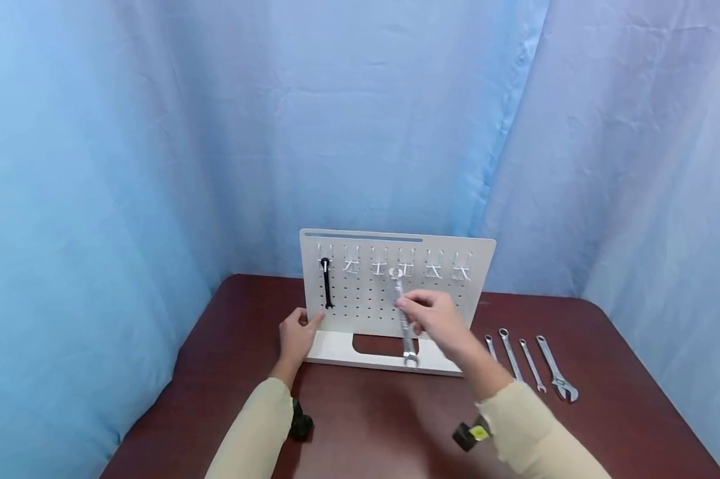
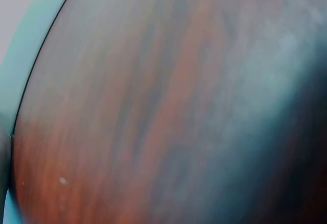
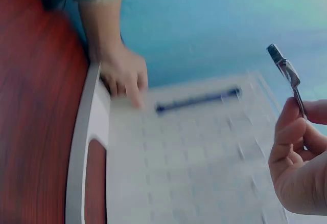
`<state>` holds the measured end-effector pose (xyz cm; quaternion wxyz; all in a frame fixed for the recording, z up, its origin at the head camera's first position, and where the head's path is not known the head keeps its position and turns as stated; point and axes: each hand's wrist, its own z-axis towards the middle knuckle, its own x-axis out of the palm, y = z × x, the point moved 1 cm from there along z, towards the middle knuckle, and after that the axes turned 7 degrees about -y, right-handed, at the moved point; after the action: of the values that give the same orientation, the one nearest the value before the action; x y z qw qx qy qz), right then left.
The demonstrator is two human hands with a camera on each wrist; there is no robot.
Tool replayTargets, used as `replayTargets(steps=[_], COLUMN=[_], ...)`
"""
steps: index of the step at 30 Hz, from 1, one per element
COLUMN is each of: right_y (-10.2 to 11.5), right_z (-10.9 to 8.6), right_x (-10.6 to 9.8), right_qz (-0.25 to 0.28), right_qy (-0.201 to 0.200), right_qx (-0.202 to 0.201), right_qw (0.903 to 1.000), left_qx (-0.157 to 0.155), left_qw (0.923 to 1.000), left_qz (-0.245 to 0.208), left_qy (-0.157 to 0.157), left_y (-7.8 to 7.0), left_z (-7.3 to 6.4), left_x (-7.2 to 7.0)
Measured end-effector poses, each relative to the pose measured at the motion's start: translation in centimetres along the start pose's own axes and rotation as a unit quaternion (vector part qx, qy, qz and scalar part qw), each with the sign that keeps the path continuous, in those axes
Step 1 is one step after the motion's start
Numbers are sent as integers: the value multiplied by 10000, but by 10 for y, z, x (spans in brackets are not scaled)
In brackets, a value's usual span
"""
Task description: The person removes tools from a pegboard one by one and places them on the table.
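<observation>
A white pegboard stand [image 1: 371, 303] stands on the table, with a row of hooks near its top. My left hand [image 1: 296, 336] grips its lower left edge, the thumb lying on the front face. In front of the board my right hand [image 1: 434, 319] pinches a silver combination wrench [image 1: 405, 326] by its shank, ring end up and open end down. The right wrist view shows one end of this wrench [image 3: 286, 68] rising above the right hand's fingers [image 3: 291, 132]. A black wrench [image 1: 327, 286] hangs from the leftmost hook. The other hooks [image 1: 434, 269] carry nothing.
Right of the stand lie several silver tools: small wrenches [image 1: 532, 366], a larger wrench [image 1: 511, 352] and an adjustable wrench [image 1: 557, 372]. My right forearm partly covers the nearest ones. Blue curtains [image 1: 360, 120] hang behind the dark red table [image 1: 360, 426]. The left wrist view is blurred.
</observation>
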<state>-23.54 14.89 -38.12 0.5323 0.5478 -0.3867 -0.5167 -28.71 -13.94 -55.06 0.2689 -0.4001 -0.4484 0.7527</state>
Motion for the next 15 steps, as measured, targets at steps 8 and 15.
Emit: replayTargets(steps=[8,15], right_y=[-19,-56], right_z=[-30,-55], right_x=[-98,-188], right_qz=[-438,-1020], right_qy=[241,297], right_qx=[502,1240], right_qw=[9975,9866], left_qx=[-29,-11], left_qw=[10000,9999], left_qz=[-51,-148], left_qy=[13,15], left_y=[-1,1], left_z=[-5,-4], left_x=[-2,-4])
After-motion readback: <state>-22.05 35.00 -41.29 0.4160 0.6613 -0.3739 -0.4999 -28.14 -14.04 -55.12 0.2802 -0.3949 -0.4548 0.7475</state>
